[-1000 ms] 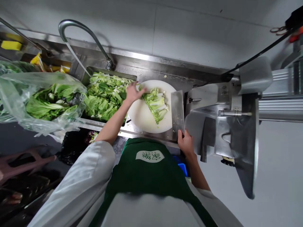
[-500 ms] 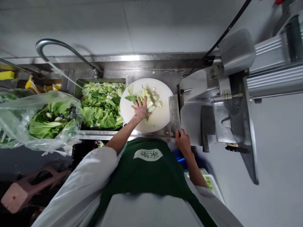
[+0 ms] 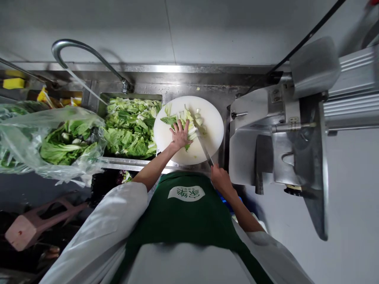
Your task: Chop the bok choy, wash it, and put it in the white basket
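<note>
Two bare hands work over a round white board (image 3: 168, 146). The left hand (image 3: 180, 136) lies with fingers spread wide, palm down on the greens (image 3: 184, 116), pressing them to the board. The right hand (image 3: 221, 179) is closed around the handle of a knife (image 3: 204, 145), its blade slanting over the board and meeting the greens by the left hand. Pale cut pieces (image 3: 199, 120) lie on the board past the blade.

Left of the board, a sink (image 3: 101, 108) is filled with chopped leaves (image 3: 130, 128); a tap (image 3: 89, 48) arches above it. Farther left, a clear bag (image 3: 22, 132) holds whole leafy heads (image 3: 66, 144), and a yellow sponge (image 3: 14, 83) sits beyond. Right of the board stands a metal machine (image 3: 245, 148), with a cleaver (image 3: 263, 154) lying on it.
</note>
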Action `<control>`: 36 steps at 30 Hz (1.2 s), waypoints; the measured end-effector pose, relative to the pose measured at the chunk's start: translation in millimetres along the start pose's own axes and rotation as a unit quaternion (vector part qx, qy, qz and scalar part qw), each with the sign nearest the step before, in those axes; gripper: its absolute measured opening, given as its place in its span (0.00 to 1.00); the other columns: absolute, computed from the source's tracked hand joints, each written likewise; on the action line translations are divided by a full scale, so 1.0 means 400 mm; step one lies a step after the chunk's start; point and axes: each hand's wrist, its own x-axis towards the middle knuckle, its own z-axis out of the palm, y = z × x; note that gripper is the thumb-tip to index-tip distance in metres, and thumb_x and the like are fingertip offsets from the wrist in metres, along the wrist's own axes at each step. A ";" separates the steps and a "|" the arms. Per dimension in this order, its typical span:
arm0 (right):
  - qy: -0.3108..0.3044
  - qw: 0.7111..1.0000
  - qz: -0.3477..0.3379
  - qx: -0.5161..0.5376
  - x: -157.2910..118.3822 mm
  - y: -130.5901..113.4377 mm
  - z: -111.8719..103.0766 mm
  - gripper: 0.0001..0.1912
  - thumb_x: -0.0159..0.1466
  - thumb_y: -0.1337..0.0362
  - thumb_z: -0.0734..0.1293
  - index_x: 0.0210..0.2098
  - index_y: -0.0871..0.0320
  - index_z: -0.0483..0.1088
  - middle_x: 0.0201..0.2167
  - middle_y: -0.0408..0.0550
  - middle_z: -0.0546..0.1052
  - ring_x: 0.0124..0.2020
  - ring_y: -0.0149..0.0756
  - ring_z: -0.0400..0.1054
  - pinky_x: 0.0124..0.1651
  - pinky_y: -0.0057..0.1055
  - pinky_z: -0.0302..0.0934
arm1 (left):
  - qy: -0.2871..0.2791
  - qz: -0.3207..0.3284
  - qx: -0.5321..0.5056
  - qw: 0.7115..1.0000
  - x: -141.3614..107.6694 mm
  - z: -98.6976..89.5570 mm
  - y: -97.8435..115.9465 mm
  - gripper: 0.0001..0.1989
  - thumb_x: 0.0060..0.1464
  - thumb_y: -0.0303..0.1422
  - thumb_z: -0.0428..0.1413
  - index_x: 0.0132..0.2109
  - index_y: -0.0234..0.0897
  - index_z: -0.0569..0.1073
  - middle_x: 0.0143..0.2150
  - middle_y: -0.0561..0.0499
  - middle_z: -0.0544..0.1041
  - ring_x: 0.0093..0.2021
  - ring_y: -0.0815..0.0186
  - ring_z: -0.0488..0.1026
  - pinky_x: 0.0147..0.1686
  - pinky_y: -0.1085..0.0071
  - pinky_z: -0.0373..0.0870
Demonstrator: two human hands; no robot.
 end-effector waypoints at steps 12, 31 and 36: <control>-0.005 0.997 0.012 0.079 0.102 -0.001 -0.023 0.19 0.78 0.61 0.52 0.53 0.66 0.69 0.45 0.62 0.80 0.48 0.45 0.76 0.46 0.31 0.60 | -0.003 0.007 -0.027 1.000 0.058 -0.046 -0.085 0.62 0.44 0.53 0.68 0.78 0.43 0.46 0.77 0.27 0.43 0.74 0.23 0.41 0.65 0.29 0.47; 0.023 0.992 0.000 0.128 0.087 0.048 0.016 0.16 0.78 0.61 0.55 0.47 0.63 0.71 0.38 0.58 0.80 0.39 0.42 0.74 0.39 0.32 0.51 | 0.008 -0.376 -0.131 0.917 0.122 -0.070 -0.634 0.57 0.42 0.47 0.72 0.73 0.34 0.56 0.76 0.24 0.45 0.70 0.24 0.56 0.61 0.28 0.56; 0.059 0.980 0.018 0.187 0.049 0.100 0.027 0.17 0.77 0.59 0.55 0.47 0.62 0.72 0.39 0.56 0.80 0.42 0.43 0.74 0.41 0.31 0.53 | 0.185 -0.131 -0.174 0.958 0.209 -0.083 -0.563 0.21 0.58 0.32 0.54 0.57 0.29 0.76 0.59 0.35 0.76 0.58 0.49 0.74 0.63 0.52 0.67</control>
